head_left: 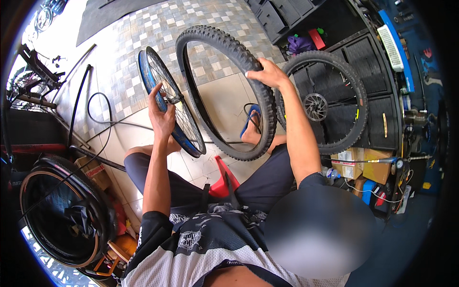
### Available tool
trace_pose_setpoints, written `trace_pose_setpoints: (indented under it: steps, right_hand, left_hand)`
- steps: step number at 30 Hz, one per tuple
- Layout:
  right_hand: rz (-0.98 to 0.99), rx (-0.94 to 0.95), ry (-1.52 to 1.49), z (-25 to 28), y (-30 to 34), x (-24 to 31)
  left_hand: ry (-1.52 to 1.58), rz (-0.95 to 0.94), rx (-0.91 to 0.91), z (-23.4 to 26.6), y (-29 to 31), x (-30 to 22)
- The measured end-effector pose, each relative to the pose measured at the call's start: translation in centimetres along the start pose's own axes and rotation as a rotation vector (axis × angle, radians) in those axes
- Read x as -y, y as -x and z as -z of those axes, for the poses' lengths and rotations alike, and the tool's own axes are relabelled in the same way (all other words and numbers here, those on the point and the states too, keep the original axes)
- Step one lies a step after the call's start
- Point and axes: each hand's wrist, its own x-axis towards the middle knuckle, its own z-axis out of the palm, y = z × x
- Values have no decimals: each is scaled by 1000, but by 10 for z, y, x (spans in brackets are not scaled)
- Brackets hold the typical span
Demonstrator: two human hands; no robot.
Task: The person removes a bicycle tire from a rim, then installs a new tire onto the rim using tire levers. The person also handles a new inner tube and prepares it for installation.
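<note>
Head view, looking down past a black, grey and white mesh shirt (201, 244), shows a seated person's dark shorts and, between the thighs, a glossy red plastic piece (221, 179). Just beyond the knees, the left hand (162, 115) is curled at the rim of a spoked bicycle wheel with a blue metal rim (178, 98), index finger extended near the hub; how far the fingers wrap behind is hidden. The wheel stands tilted on edge left of the centre; whether its lower edge touches the floor, I cannot tell. Beside it, the right hand (268, 74) grasps the upper right part of a black knobby rubber tyre (258, 88), thumb on the near side. This tyre is upright too, with no wheel inside it, and a foot in a blue flip-flop (251, 122) shows through its opening. Farther right, a second wheel with black knobby tyre and silver disc rotor (315, 106) leans by black drawers (382, 122). At the far end, a dark grey mat (114, 19) lies on the patterned tile floor (215, 16).
</note>
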Motion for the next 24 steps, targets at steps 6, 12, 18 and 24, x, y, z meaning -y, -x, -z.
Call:
trace_pose_setpoints:
  steps: [6,12,18,24]
  right_hand:
    - [142,-172,348,15,-4,70]
    - [-105,14,473,-42,-107,146]
    - [-34,-223,309,-33,-116,188]
    - [273,-708,51,-13,-66,163]
  left_hand:
    - [-4,-38,-13,22,7,7]
    - [111,69,-34,31,9,14]
    - [-34,-42,-68,28,9,14]
    - [9,-6,-16,21,11,15]
